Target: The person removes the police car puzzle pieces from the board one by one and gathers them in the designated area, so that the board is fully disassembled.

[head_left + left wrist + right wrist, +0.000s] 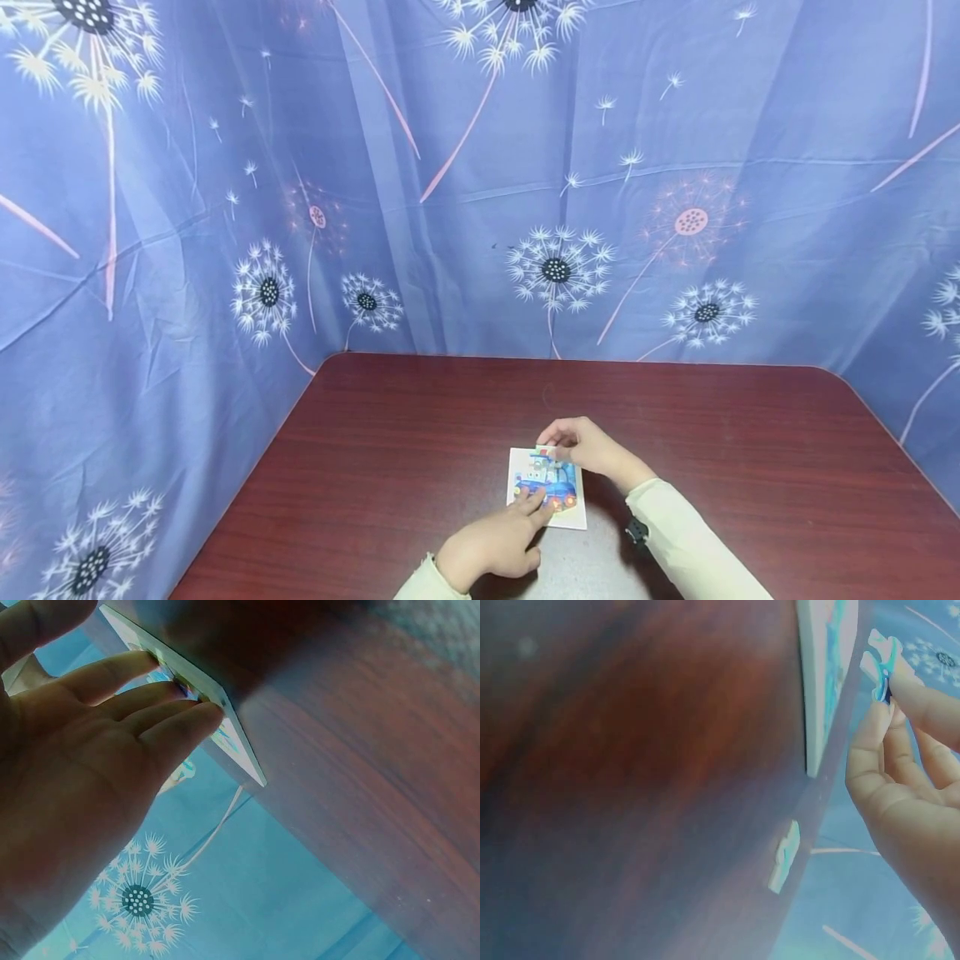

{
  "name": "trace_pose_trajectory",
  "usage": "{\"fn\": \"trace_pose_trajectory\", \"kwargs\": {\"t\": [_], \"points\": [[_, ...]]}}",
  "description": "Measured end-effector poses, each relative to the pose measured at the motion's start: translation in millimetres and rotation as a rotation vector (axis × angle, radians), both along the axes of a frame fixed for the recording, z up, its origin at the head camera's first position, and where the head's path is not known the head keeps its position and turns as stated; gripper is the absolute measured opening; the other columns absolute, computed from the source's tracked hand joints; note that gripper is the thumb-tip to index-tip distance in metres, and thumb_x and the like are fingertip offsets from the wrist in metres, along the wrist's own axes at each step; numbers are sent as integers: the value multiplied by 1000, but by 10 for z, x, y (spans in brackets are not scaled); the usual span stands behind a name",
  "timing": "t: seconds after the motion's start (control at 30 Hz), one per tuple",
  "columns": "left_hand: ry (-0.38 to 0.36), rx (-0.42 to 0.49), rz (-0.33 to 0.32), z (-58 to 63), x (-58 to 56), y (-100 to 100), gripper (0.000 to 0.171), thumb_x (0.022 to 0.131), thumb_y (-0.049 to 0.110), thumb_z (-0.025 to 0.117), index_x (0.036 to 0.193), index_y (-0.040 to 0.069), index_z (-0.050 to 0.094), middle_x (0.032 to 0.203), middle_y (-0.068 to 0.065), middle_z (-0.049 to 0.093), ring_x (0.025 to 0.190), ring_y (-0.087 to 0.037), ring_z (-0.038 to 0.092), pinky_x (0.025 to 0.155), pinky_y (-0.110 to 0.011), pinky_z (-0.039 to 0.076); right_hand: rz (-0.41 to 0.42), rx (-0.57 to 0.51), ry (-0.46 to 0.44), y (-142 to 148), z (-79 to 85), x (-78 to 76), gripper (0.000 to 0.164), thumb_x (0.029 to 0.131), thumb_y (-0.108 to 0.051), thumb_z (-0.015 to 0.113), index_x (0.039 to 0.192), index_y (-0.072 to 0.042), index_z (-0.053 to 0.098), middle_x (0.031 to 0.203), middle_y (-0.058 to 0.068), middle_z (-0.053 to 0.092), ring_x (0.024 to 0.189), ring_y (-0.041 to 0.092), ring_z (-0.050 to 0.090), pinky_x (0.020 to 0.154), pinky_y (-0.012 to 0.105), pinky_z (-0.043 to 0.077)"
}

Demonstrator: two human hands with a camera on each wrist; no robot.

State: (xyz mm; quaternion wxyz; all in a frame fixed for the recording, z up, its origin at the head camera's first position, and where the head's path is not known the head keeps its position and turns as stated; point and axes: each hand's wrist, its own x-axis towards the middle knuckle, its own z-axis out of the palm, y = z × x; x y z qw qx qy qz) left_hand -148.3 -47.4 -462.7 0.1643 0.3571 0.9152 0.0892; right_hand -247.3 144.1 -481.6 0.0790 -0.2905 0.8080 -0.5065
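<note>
Head view: your left grip [498, 537] lies with straight fingers on the lower part of the picture board [546, 478], which rests flat on the dark red table [390, 458], while your right grip [588, 450] is at the board's upper right corner. Left wrist: your left fingers are extended, holding nothing, tips at the picture face, with flowered blue cloth [255, 892] beyond. Right wrist: your thumb and finger pinch a small puzzle piece [883, 671] beside the board; a second piece [785, 859] lies on the table nearby.
</note>
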Motion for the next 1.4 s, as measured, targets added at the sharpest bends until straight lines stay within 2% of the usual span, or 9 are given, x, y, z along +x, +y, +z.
{"fn": "trace_pose_trajectory", "kwargs": {"t": [0.13, 0.3, 0.47, 0.57, 0.83, 1.17, 1.4], "points": [[1, 2, -7, -8, -5, 2, 61, 79, 23, 55, 135, 10, 37, 143, -10, 26, 129, -30, 24, 101, -37, 31, -6, -24, 5, 64, 14, -37, 17, 78, 5, 57, 95, 3, 62, 83, 17, 63, 70, 19, 58, 58, 23, 48], [8, 6, -9, -11, -3, -3, 62, 78, 21, 55, 136, 11, 35, 142, -12, 26, 129, -31, 24, 101, -37, 30, -88, 20, -39, 158, 69, -48, 18, 80, 1, 58, 96, -3, 64, 85, 11, 63, 72, 16, 57, 61, 26, 48], [12, 7, -6, -1, 5, -4, 63, 78, 19, 56, 137, 11, 33, 142, -14, 27, 129, -32, 24, 101, -37, 29, -141, 15, -122, 285, 148, -37, 18, 83, -5, 57, 99, -4, 63, 89, 14, 63, 68, 28, 58, 55, 40, 49], [19, 7, -8, 1, 11, -2, 64, 78, 19, 56, 137, 12, 33, 141, -15, 27, 128, -33, 25, 101, -37, 29, -172, 24, -137, 394, 166, -40, 19, 83, -7, 57, 101, -4, 63, 92, 13, 63, 72, 32, 58, 58, 43, 49], [24, 3, -3, 3, 8, -2, 64, 79, 20, 56, 137, 13, 32, 141, -13, 28, 128, -32, 26, 100, -36, 31, -219, -1, -139, 718, 118, -82, 23, 82, -9, 60, 104, -2, 63, 93, 14, 65, 79, 27, 60, 69, 44, 49], [-1, 5, -2, 23, 11, -7, 61, 79, 20, 54, 135, 10, 36, 143, -11, 25, 129, -30, 24, 100, -36, 31, -294, 17, -211, 1081, 1, -71, 25, 81, -5, 59, 105, 3, 61, 88, 17, 64, 67, 22, 57, 56, 40, 49], [-7, 13, -3, 39, 7, -6, 61, 79, 19, 54, 136, 11, 35, 142, -12, 27, 129, -30, 25, 100, -36, 31, -328, 49, -247, 1196, -46, -59, 25, 81, -5, 59, 103, 5, 61, 87, 16, 64, 66, 17, 55, 56, 34, 48]]}}
